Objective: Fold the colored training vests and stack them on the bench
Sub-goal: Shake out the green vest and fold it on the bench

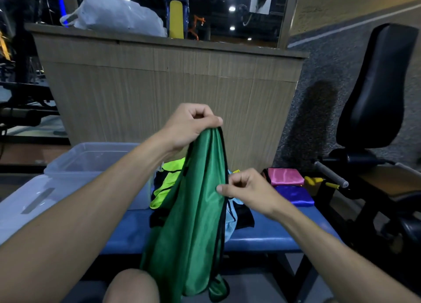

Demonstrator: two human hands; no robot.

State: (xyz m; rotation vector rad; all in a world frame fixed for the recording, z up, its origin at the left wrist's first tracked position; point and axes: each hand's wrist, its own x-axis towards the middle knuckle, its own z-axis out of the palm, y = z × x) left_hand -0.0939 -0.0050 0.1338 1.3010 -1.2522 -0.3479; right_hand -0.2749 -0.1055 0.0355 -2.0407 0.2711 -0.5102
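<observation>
Green vest (193, 202) hangs above blue worktop (262, 236); left hand (189, 125) pinches its top, right hand (246, 189) pinches its edge.

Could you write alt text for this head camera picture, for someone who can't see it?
Two bare hands hold up a green vest: left hand at its top, right hand pinching its edge. Behind, a blue bench holds folded pink and blue vests.
</observation>
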